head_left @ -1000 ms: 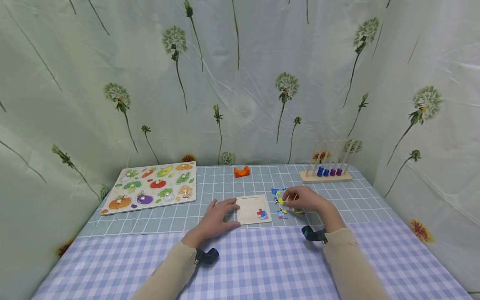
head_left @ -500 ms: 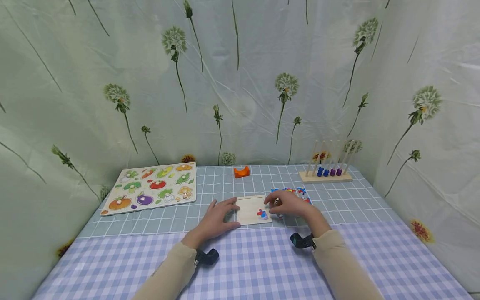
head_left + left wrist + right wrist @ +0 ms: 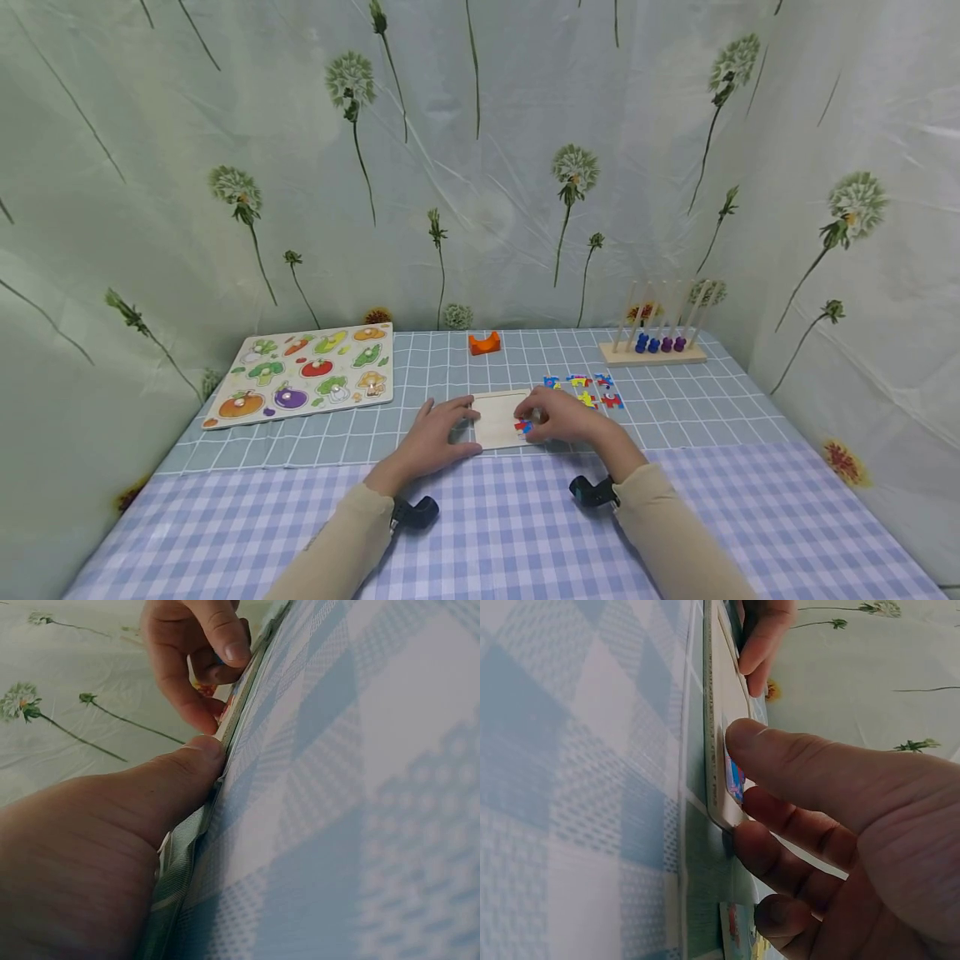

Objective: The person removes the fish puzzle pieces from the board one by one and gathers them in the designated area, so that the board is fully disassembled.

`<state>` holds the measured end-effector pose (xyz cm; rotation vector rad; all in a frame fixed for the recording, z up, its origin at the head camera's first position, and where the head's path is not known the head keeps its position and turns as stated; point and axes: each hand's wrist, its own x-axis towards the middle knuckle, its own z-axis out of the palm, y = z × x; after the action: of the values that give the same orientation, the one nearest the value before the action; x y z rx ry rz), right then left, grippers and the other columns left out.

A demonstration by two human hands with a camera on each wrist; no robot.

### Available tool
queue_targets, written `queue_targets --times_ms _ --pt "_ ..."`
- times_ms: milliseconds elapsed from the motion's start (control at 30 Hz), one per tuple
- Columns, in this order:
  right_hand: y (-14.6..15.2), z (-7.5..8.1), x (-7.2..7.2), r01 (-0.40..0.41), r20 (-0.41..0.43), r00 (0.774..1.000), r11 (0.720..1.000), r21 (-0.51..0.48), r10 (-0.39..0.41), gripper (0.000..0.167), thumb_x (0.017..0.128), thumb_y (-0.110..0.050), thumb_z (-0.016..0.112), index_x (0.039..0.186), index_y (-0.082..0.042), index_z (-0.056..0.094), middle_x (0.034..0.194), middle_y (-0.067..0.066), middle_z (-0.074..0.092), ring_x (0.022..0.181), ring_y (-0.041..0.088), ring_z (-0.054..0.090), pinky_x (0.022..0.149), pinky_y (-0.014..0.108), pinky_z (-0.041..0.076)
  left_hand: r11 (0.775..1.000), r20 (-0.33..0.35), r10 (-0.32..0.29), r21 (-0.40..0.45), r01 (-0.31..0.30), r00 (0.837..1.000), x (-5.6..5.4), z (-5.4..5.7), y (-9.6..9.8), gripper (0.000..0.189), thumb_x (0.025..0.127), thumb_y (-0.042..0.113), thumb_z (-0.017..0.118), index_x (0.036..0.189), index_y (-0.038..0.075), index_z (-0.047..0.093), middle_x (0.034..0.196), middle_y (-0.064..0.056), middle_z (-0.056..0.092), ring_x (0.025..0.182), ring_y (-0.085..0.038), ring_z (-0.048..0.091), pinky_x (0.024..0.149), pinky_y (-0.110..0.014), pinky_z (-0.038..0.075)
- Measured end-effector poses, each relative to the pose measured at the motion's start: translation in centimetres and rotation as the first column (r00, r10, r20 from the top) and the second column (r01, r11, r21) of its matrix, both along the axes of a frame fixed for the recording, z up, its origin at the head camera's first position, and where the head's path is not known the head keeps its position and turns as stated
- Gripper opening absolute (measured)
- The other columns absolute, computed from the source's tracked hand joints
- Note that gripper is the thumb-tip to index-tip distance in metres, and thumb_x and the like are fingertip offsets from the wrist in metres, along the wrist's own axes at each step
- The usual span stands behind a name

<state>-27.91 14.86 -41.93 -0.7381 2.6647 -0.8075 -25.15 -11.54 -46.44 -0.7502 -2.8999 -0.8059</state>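
A shallow wooden puzzle tray (image 3: 498,421) lies on the grey grid cloth. A red and blue jigsaw piece (image 3: 522,427) is in its right-hand part. My right hand (image 3: 561,416) reaches over the tray's right side, with thumb and index finger around this piece, seeming to pinch it. Its other fingers are bent in the right wrist view, where the blue and purple face of the jigsaw piece (image 3: 735,778) shows beside the thumb. My left hand (image 3: 433,437) rests at the tray's left edge, fingers spread, thumb (image 3: 196,754) on the near corner.
Several loose jigsaw pieces (image 3: 587,400) lie right of the tray, some perhaps hidden by my right hand. A vegetable peg board (image 3: 303,383) is on the left. An orange curved block (image 3: 484,343) stands at the back. A peg rack (image 3: 651,358) with blue and purple beads sits back right.
My right hand has moved left from the loose pieces to the tray, and its fingertips are now at the piece there. The left hand and the tray have stayed in place.
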Motion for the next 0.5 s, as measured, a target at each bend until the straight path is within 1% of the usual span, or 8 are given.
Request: queue_targets --times_ms 167,300,500 --pt "-0.15 -0.16 0.01 -0.001 -0.012 1.0 1.0 0.023 0.001 0.028 0.084 -0.013 0.08 0.111 -0.015 0.074 0.099 -0.001 0.06 0.085 0.015 0.054 0.077 0.027 0.05 1.0 0.0 0.003 -0.002 -0.003 1.0 0.03 0.01 0.02 0.051 0.087 0.044 0.075 0.129 0.018 0.064 0.155 -0.004 0.047 0.146 -0.025 0.041 0.124 -0.064 0.011" --pt "-0.25 -0.28 -0.07 0.018 0.004 1.0 1.0 0.026 -0.018 0.023 0.084 -0.014 0.08 0.106 -0.019 0.073 0.095 -0.003 0.059 0.085 0.015 0.054 0.077 0.026 0.05 1.0 -0.004 0.002 -0.004 -0.002 1.0 0.02 0.01 0.03 0.051 0.087 0.044 0.075 0.129 0.018 0.064 0.155 -0.004 0.048 0.146 -0.025 0.041 0.124 -0.064 0.011" --pt "-0.26 -0.34 0.0 0.017 -0.006 1.0 1.0 0.023 -0.017 0.019 0.084 -0.014 0.08 0.1 -0.019 0.072 0.093 -0.002 0.058 0.085 0.014 0.053 0.075 0.025 0.049 1.0 -0.007 -0.001 -0.003 0.001 1.0 -0.04 -0.08 0.0 0.05 0.087 0.044 0.075 0.129 0.018 0.064 0.154 -0.004 0.048 0.146 -0.025 0.041 0.124 -0.064 0.011"
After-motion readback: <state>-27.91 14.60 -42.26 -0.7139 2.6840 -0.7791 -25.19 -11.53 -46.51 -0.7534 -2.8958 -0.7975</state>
